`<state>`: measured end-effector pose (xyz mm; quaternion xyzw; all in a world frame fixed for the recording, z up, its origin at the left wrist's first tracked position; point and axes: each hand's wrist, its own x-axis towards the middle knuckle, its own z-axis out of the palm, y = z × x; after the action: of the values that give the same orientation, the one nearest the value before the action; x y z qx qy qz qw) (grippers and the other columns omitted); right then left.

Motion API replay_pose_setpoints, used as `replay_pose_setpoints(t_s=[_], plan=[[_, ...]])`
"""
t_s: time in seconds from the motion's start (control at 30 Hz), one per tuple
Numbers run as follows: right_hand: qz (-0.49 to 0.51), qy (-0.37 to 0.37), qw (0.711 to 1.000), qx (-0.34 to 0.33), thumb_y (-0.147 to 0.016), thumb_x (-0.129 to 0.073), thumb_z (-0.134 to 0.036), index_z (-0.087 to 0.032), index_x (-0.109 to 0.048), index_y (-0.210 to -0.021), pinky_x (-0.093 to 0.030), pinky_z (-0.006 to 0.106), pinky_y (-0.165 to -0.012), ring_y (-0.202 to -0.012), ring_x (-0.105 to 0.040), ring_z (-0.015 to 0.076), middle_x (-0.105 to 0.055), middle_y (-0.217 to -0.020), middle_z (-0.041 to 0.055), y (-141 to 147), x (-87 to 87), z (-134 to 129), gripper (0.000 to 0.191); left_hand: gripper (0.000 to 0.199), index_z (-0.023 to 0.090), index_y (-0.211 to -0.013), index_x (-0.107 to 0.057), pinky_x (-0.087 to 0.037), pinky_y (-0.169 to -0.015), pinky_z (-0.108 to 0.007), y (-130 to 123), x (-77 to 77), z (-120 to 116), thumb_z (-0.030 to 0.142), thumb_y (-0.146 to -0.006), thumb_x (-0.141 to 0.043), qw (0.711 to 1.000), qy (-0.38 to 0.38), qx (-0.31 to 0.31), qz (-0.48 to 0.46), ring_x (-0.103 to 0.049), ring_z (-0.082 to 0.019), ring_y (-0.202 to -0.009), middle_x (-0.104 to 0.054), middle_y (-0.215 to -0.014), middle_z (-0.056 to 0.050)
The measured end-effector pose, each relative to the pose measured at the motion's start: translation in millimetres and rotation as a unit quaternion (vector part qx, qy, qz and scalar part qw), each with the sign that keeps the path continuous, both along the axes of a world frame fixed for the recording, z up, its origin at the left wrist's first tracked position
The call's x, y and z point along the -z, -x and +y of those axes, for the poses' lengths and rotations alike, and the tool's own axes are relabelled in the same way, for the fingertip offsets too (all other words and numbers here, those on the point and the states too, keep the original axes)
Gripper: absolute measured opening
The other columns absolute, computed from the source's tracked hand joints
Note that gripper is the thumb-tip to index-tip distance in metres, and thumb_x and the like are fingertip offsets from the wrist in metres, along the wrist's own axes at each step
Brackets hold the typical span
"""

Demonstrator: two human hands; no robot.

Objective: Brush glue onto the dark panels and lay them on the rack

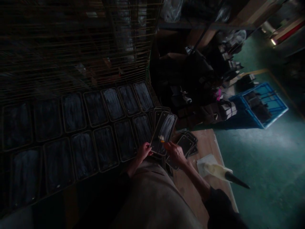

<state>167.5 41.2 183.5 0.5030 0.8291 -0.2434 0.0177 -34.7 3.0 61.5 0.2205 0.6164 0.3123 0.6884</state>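
Note:
My left hand (144,151) grips the lower left edge of a dark rectangular panel with rounded corners (156,143). My right hand (176,154) is closed around a small brush (162,140), its pale bristles touching the panel's face. Whitish streaks of a wet-looking coating cover the upper right of that face. Beneath and behind the panel lie more of the same kind in a pile (157,112). Close to my right hand, several overlapping dark panels (184,143) rest on a wooden board. The room is dim, so fine detail is lost.
Two rows of streaked dark panels (73,113) lie to the left before a wire rack (71,47). On the wooden tabletop (207,141) at right, a cream bottle with a black nozzle (215,170) lies on its side. Beyond stands a blue crate (276,111) on the green floor.

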Motion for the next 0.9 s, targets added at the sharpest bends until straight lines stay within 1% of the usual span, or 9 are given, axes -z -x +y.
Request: replay_pose_setpoints(t_s=[0.07, 0.13, 0.2, 0.3, 0.4, 0.53, 0.67, 0.77, 0.9], plan=[[0.048, 0.05, 0.998, 0.003, -0.099, -0.043, -0.023, -0.024, -0.061, -0.121, -0.04, 0.021, -0.063, -0.075, -0.061, 0.0142, -0.065, -0.092, 0.0037, 1, -5.9, -25, 0.028, 0.02, 0.018, -0.085, -0.051, -0.05, -0.043, -0.019, 0, 0.1, 0, 0.021, -0.076, -0.069, 1.0, 0.002, 0.003, -0.007, -0.067, -0.014, -0.049, -0.065, -0.066, 0.003], [0.107, 0.096, 0.989, 0.016, -0.099, -0.043, -0.025, -0.025, -0.062, -0.119, -0.043, 0.022, -0.066, -0.08, -0.064, 0.0148, -0.066, -0.097, 0.0033, 0, -9.6, -36, 0.027, 0.019, 0.018, -0.085, -0.051, -0.051, -0.044, -0.02, 1, -0.2, 0, 0.021, -0.076, -0.067, 1.0, -0.001, 0.005, -0.015, -0.067, -0.014, -0.05, -0.066, -0.067, 0.002], [0.16, 0.132, 0.978, 0.031, -0.098, -0.045, -0.025, -0.025, -0.064, -0.116, -0.046, 0.023, -0.071, -0.085, -0.066, 0.0159, -0.068, -0.101, 0.0032, -3, -8.1, -31, 0.026, 0.017, 0.018, -0.087, -0.052, -0.051, -0.045, -0.02, 2, -0.2, 0, 0.021, -0.077, -0.066, 1.0, 0.002, 0.006, -0.017, -0.067, -0.014, -0.05, -0.066, -0.067, 0.002], [0.197, 0.142, 0.968, 0.065, -0.094, -0.048, -0.021, -0.023, -0.066, -0.112, -0.049, 0.023, -0.07, -0.081, -0.067, 0.0162, -0.071, -0.097, 0.0025, -9, 3.3, 1, 0.026, 0.017, 0.017, -0.088, -0.053, -0.052, -0.046, -0.021, 4, 0.8, 0, 0.022, -0.077, -0.066, 1.0, 0.014, 0.008, -0.024, -0.067, -0.014, -0.051, -0.066, -0.066, 0.001], [0.199, 0.056, 0.972, 0.113, -0.093, -0.049, -0.024, -0.02, -0.067, -0.11, -0.048, 0.023, -0.066, -0.075, -0.067, 0.017, -0.072, -0.09, 0.0036, -13, 15.6, 48, 0.025, 0.021, 0.016, -0.089, -0.054, -0.053, -0.047, -0.022, 4, 2.7, 0, 0.024, -0.076, -0.068, 1.0, 0.005, 0.005, -0.029, -0.068, -0.016, -0.053, -0.067, -0.069, -0.001], [0.174, -0.098, 0.969, 0.148, -0.096, -0.044, -0.025, -0.02, -0.065, -0.116, -0.048, 0.025, -0.072, -0.088, -0.065, 0.0189, -0.069, -0.106, 0.0067, -10, 18.5, 100, 0.03, 0.021, 0.016, -0.089, -0.054, -0.053, -0.046, -0.022, 4, 3.4, -1, 0.025, -0.076, -0.068, 1.0, 0.001, -0.003, -0.026, -0.068, -0.015, -0.052, -0.066, -0.068, 0.0], [0.099, -0.131, 0.977, 0.138, -0.098, -0.035, -0.02, -0.021, -0.057, -0.129, -0.045, 0.022, -0.064, -0.08, -0.061, 0.0167, -0.066, -0.107, 0.0079, 0, 16.4, 124, 0.038, 0.019, 0.016, -0.089, -0.054, -0.053, -0.047, -0.021, 6, 2.2, 0, 0.025, -0.077, -0.067, 0.999, -0.002, 0.004, -0.037, -0.069, -0.015, -0.053, -0.066, -0.07, 0.0], [0.028, -0.118, 0.986, 0.114, -0.098, -0.036, -0.019, -0.02, -0.054, -0.133, -0.04, 0.022, -0.059, -0.073, -0.058, 0.0155, -0.065, -0.105, 0.009, 7, 19.7, 118, 0.039, 0.019, 0.016, -0.089, -0.055, -0.054, -0.048, -0.022, 6, 1.7, 0, 0.025, -0.077, -0.067, 0.999, -0.006, 0.006, -0.033, -0.069, -0.015, -0.054, -0.066, -0.07, -0.001], [-0.02, -0.082, 0.995, 0.052, -0.098, -0.041, -0.02, -0.021, -0.056, -0.13, -0.038, 0.022, -0.062, -0.075, -0.058, 0.0158, -0.065, -0.1, 0.0083, 12, 24.6, 77, 0.036, 0.016, 0.016, -0.088, -0.055, -0.053, -0.047, -0.022, 5, 0.1, 1, 0.022, -0.078, -0.065, 1.0, -0.001, 0.005, -0.017, -0.068, -0.015, -0.052, -0.066, -0.068, 0.0]])
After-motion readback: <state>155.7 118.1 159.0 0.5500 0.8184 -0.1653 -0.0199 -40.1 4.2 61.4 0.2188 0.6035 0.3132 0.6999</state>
